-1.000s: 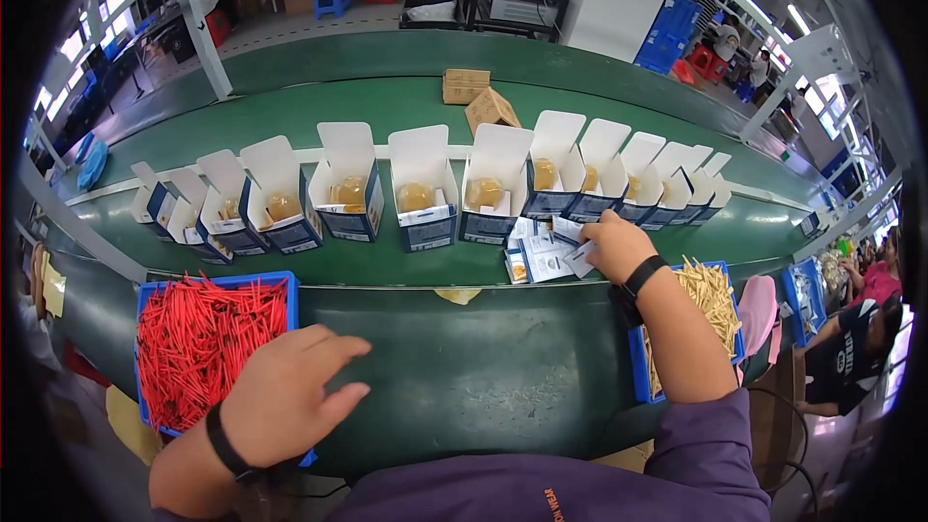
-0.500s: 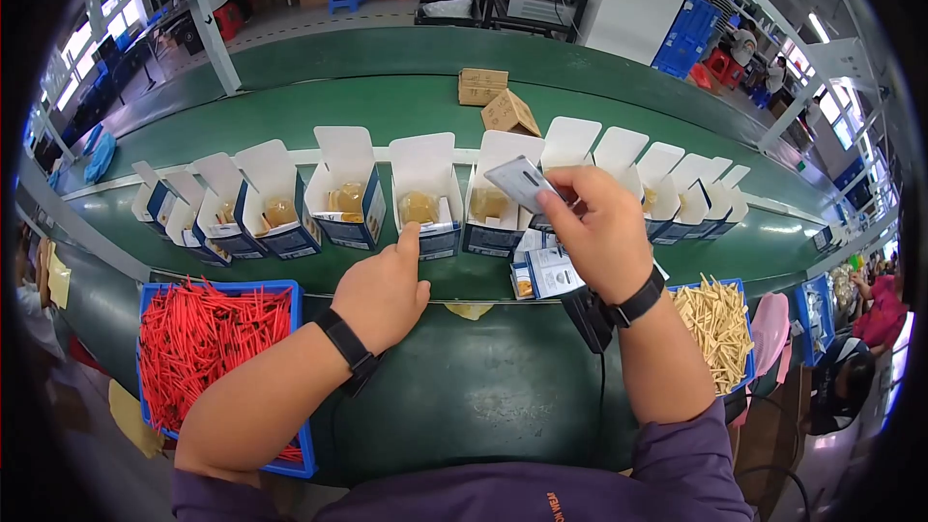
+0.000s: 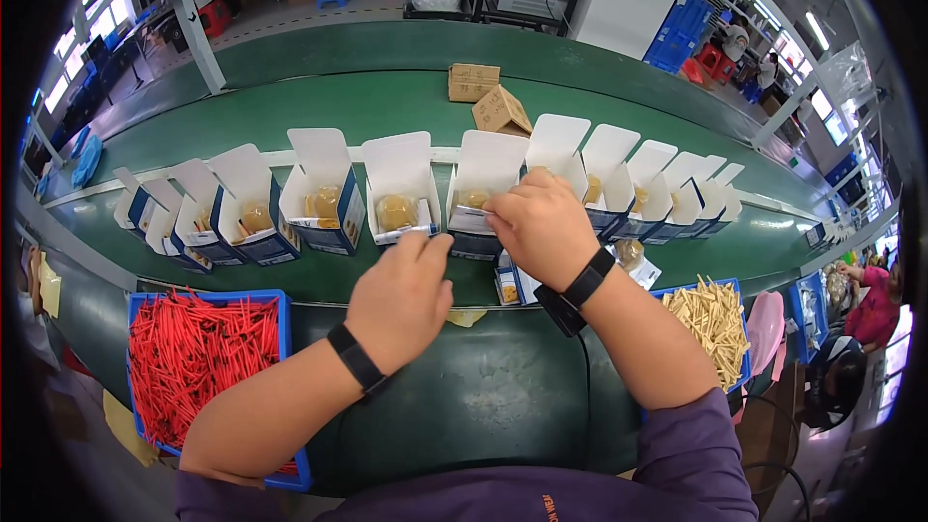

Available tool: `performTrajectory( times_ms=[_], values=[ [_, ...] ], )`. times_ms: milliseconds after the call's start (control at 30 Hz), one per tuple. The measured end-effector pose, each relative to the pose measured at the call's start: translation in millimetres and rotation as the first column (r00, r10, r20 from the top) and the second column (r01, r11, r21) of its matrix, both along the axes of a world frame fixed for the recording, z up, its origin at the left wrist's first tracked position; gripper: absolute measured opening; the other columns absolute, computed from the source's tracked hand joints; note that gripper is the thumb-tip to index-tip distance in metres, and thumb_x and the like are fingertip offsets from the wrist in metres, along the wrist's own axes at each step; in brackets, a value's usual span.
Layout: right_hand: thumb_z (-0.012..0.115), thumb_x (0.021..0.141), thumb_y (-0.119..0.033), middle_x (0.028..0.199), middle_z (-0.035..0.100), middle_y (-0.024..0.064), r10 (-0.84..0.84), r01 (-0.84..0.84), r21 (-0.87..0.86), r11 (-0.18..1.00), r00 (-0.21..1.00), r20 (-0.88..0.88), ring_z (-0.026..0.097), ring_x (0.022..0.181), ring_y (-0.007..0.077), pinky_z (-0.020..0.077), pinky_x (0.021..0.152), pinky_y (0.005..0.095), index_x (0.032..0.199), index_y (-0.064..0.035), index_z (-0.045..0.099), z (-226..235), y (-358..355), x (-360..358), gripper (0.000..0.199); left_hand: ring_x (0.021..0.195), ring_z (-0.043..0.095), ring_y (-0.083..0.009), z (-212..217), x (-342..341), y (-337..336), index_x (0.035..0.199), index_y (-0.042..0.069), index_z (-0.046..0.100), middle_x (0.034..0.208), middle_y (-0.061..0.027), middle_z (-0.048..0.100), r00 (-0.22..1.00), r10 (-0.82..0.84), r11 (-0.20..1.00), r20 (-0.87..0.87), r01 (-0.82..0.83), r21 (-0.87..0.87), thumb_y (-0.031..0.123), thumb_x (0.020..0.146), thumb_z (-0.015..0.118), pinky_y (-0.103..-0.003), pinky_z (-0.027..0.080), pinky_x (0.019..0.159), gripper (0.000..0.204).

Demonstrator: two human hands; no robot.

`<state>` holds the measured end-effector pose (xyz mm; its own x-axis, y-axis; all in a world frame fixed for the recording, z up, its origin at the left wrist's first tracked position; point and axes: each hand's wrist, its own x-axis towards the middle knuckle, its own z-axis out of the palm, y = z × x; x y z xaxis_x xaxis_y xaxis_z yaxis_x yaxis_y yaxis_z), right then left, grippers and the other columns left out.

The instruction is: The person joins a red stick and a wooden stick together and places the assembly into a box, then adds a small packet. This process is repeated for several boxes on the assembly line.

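Observation:
A row of open white-and-blue boxes stands across the green bench, most with a round yellowish-brown item inside. My right hand [image 3: 543,232] is at the middle box [image 3: 488,159], fingers pinched on a flat grey packet [image 3: 471,211] whose edge shows in the box mouth; the rest is hidden. My left hand [image 3: 398,298] holds nothing, its fingers apart and pointing at the lower front of the box to the left [image 3: 398,164]. In that box lie a round yellowish-brown item [image 3: 395,212] and a white packet edge. Under my right wrist are printed leaflets [image 3: 527,285], partly covered.
Left is a blue tray [image 3: 284,329] of thin red sticks [image 3: 198,348]; right, another tray holds pale wooden pieces [image 3: 710,319]. Behind the boxes are two small brown cartons [image 3: 501,110]. A dark device with a cable [image 3: 559,311] sits under my right wrist. Other people work farther off.
My right hand has brought the grey packet down and left into the middle box. My left hand has drawn back from the item in its box. The view has shifted slightly.

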<state>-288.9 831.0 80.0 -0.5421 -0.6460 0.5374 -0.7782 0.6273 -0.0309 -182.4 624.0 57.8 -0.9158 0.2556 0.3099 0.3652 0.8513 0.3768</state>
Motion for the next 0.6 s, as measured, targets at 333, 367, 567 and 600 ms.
performTrajectory(
  times_ms=[333, 367, 567, 600],
  values=[
    [0.077, 0.080, -0.021, 0.085, 0.070, 0.0029, 0.082, -0.062, 0.248, 0.967, 0.994, -0.071, 0.063, 0.100, 0.0246, 0.0389, 0.110, 0.0525, 0.089, -0.0105, 0.073, -10, 0, 3, 0.014, 0.099, 0.067, -0.0367, -22, -11, -20, 0.132, 0.000, 0.053, 0.117, -0.0191, 0.059, 0.970, 0.092, 0.996, -0.225, -0.086, 0.040, 0.009, 0.086, 0.067, -0.044, 0.056, 0.084, 0.049],
    [0.077, 0.079, -0.021, 0.086, 0.070, 0.0027, 0.075, -0.053, 0.234, 0.971, 0.994, -0.084, 0.063, 0.101, 0.0243, 0.0364, 0.115, 0.0544, 0.089, -0.0107, 0.073, -14, -2, 3, 0.015, 0.095, 0.068, -0.0368, -20, -13, -20, 0.126, 0.000, 0.056, 0.112, -0.0185, 0.061, 0.972, 0.143, 0.989, -0.186, -0.146, -0.006, 0.010, 0.087, 0.066, -0.045, 0.057, 0.081, 0.042],
    [0.077, 0.079, -0.018, 0.087, 0.070, 0.0030, 0.044, -0.042, 0.166, 0.985, 0.999, -0.009, 0.064, 0.102, 0.0229, 0.0296, 0.120, 0.0588, 0.089, -0.0118, 0.072, -27, -1, -5, 0.013, 0.078, 0.068, -0.0385, -24, -35, -26, 0.090, 0.005, 0.059, 0.081, -0.0167, 0.065, 0.972, 0.222, 0.952, -0.079, -0.234, -0.199, 0.013, 0.090, 0.063, -0.050, 0.054, 0.067, 0.009],
    [0.077, 0.079, -0.017, 0.086, 0.070, 0.0029, 0.058, -0.057, 0.148, 0.987, 0.998, -0.007, 0.064, 0.101, 0.0226, 0.0304, 0.119, 0.0589, 0.088, -0.0123, 0.071, -25, -5, -2, 0.012, 0.079, 0.068, -0.0390, -23, -35, -31, 0.086, 0.005, 0.058, 0.077, -0.0172, 0.065, 0.973, 0.208, 0.958, -0.102, -0.223, -0.178, 0.013, 0.089, 0.064, -0.050, 0.054, 0.067, 0.010]
  ],
)
